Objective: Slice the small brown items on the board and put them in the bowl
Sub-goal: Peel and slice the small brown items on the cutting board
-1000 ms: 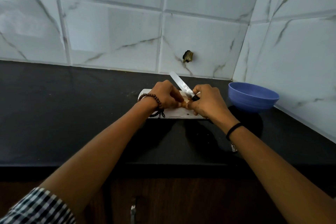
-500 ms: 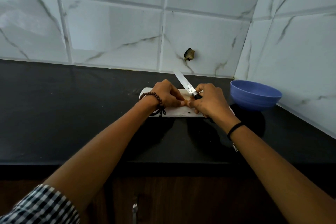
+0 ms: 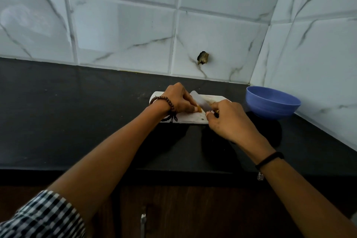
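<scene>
Pinching a small orange-brown item (image 3: 198,109) down onto the white rectangular cutting board (image 3: 190,119), the left hand (image 3: 178,100) has its fingers curled close together over it, so only the item's right end shows. The right hand (image 3: 226,120) grips the dark handle of a pale-bladed kitchen knife (image 3: 200,101), fingers wrapped round it and thumb along the near side. The blade slants up and away to the left, its lower edge just beside the brown item; I cannot tell whether it touches. A few pale scraps lie on the board's far right part. The round blue plastic bowl (image 3: 270,111) stands on the black stone countertop (image 3: 77,112), to the right of the board and near the tiled corner; what it holds cannot be seen. A brown beaded bracelet (image 3: 164,101) circles the left wrist, a thin black band (image 3: 269,160) the right.
</scene>
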